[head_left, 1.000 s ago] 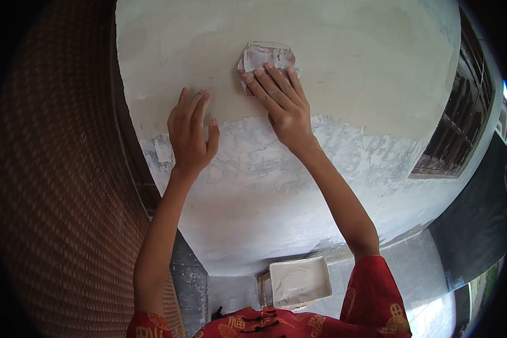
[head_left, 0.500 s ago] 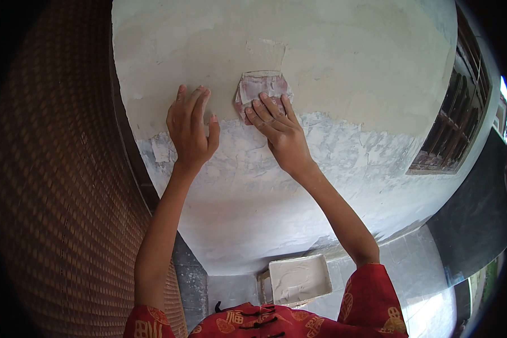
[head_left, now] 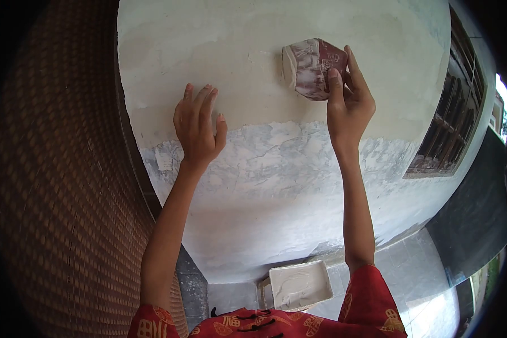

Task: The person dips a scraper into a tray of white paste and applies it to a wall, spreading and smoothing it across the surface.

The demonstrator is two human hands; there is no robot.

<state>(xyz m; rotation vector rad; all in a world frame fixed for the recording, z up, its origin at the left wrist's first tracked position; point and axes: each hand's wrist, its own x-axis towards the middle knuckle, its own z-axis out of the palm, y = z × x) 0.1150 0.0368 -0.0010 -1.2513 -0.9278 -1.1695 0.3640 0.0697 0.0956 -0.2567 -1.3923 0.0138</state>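
Observation:
In my right hand is a flat, dark red putty spreader, gripped by its right side between thumb and fingers. White putty smears its face, and a thicker band of putty sits along its left edge. That edge is at the wall; whether it touches cannot be made out. My left hand is empty, its fingers apart, up against or just in front of the wall. Cream putty covers the upper wall, while the lower part is patchy white and grey.
A rectangular tray of putty stands low by the wall on a small support. A woven brown panel lines the left side. At the right are a wooden-framed window and a dark panel. Grey tiles cover the floor.
My right hand has moved up and right with the spreader and turned it from lying flat to its edge facing left. My left hand has shifted slightly right.

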